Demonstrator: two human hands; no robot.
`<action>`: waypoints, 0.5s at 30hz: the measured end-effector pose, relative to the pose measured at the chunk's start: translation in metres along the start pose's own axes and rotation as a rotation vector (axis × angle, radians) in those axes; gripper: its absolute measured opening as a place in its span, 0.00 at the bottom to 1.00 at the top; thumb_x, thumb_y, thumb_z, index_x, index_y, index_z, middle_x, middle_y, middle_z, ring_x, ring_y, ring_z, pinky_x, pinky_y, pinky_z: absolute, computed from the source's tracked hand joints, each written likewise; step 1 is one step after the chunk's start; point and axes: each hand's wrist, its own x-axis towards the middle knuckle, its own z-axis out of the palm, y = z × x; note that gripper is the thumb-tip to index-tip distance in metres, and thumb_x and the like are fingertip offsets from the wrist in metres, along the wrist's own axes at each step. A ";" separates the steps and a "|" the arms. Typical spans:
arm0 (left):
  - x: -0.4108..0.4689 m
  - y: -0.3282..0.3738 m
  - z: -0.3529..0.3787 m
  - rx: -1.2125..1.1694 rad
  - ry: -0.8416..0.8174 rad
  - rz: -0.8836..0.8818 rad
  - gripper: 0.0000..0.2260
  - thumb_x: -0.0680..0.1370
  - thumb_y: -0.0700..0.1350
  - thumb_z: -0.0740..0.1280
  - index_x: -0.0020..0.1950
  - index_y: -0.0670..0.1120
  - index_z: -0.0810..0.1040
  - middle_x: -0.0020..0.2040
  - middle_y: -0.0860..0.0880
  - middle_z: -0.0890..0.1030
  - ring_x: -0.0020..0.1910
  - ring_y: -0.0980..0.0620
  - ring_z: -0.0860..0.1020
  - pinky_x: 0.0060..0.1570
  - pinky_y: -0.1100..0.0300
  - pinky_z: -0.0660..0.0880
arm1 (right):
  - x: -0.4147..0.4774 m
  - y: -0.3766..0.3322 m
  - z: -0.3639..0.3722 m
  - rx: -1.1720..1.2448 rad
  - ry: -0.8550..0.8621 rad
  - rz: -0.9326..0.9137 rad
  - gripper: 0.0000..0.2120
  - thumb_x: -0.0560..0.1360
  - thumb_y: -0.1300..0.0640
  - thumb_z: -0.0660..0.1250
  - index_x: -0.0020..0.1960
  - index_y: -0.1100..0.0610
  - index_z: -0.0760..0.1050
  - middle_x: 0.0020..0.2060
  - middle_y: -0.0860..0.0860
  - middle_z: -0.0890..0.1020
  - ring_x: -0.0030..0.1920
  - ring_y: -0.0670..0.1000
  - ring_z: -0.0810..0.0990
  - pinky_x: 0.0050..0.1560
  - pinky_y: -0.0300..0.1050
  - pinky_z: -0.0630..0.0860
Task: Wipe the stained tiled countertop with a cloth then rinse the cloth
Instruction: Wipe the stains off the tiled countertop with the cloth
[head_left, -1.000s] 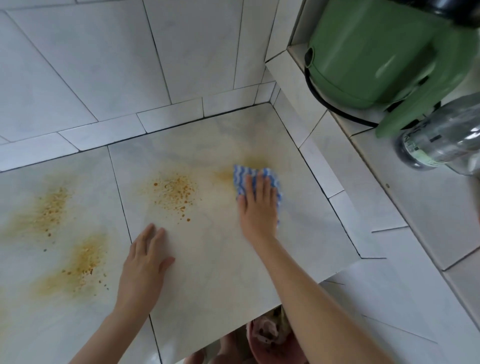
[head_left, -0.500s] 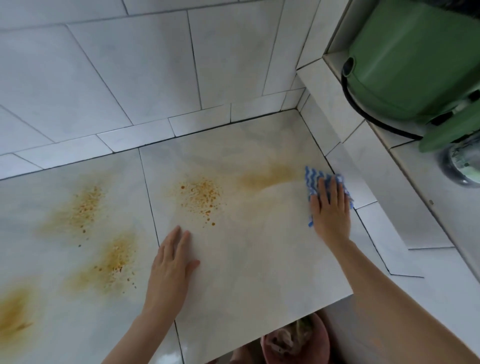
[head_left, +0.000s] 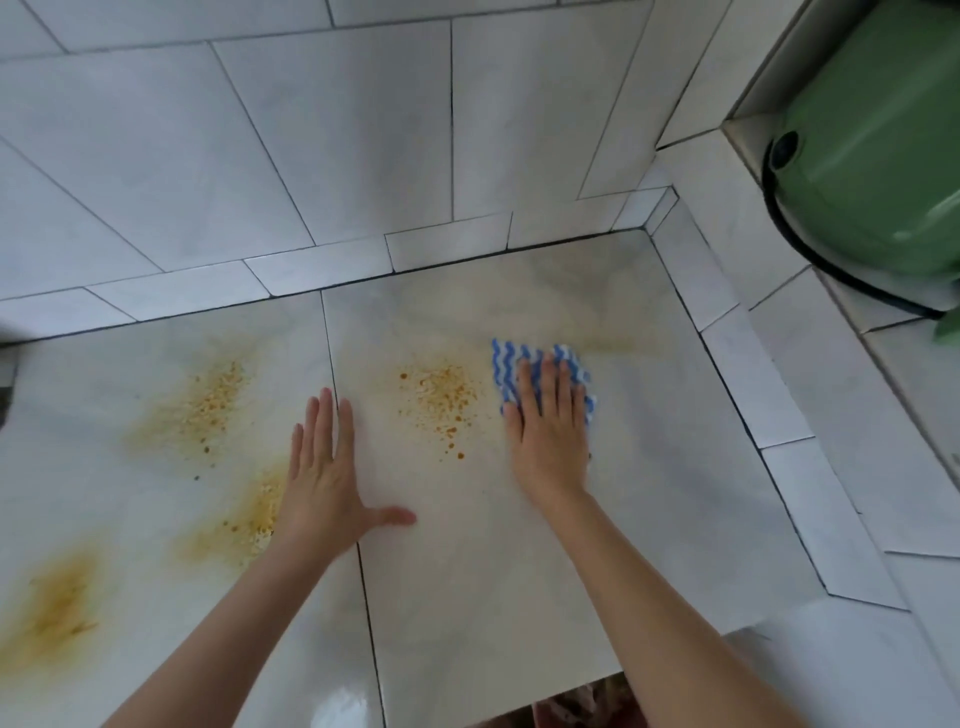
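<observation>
My right hand (head_left: 550, 431) presses flat on a blue-and-white wavy-striped cloth (head_left: 511, 371) on the pale tiled countertop (head_left: 493, 571). The cloth lies just right of an orange speckled stain (head_left: 441, 397). A faint smeared streak (head_left: 618, 345) runs to the right of the cloth. My left hand (head_left: 324, 478) rests flat on the counter with fingers spread, holding nothing. More orange stains sit to its left: an upper stain (head_left: 208, 405), a stain at the wrist (head_left: 249, 519) and a stain near the left edge (head_left: 52, 608).
White tiled wall (head_left: 311, 145) rises behind the counter. A raised tiled ledge (head_left: 779, 395) borders the right side, with a green appliance (head_left: 878, 150) and its black cord on it. The counter's front edge (head_left: 675, 652) is at the bottom right.
My right hand slid the cloth from the right edge of the counter back left toward the speckled stain. My left hand stayed flat on the counter, its thumb spread wider. The view shifted left.
</observation>
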 end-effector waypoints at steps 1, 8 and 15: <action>0.004 0.001 -0.004 0.011 -0.041 -0.003 0.64 0.52 0.78 0.57 0.70 0.42 0.27 0.71 0.44 0.26 0.70 0.48 0.26 0.71 0.53 0.32 | -0.006 -0.006 0.001 0.004 -0.005 -0.052 0.26 0.80 0.47 0.44 0.76 0.55 0.56 0.75 0.56 0.59 0.75 0.56 0.55 0.73 0.51 0.45; 0.017 0.002 -0.013 -0.027 -0.248 -0.067 0.70 0.48 0.79 0.61 0.68 0.40 0.24 0.69 0.41 0.23 0.68 0.45 0.24 0.71 0.52 0.33 | -0.013 0.045 0.002 -0.037 0.034 -0.156 0.26 0.81 0.44 0.43 0.76 0.52 0.55 0.75 0.54 0.58 0.75 0.55 0.53 0.73 0.52 0.50; 0.019 0.003 -0.019 -0.006 -0.320 -0.063 0.70 0.48 0.80 0.59 0.67 0.40 0.22 0.66 0.41 0.20 0.66 0.44 0.22 0.71 0.51 0.31 | 0.005 0.132 -0.018 -0.174 -0.036 -0.040 0.25 0.82 0.52 0.44 0.72 0.64 0.60 0.72 0.66 0.60 0.72 0.69 0.55 0.68 0.67 0.60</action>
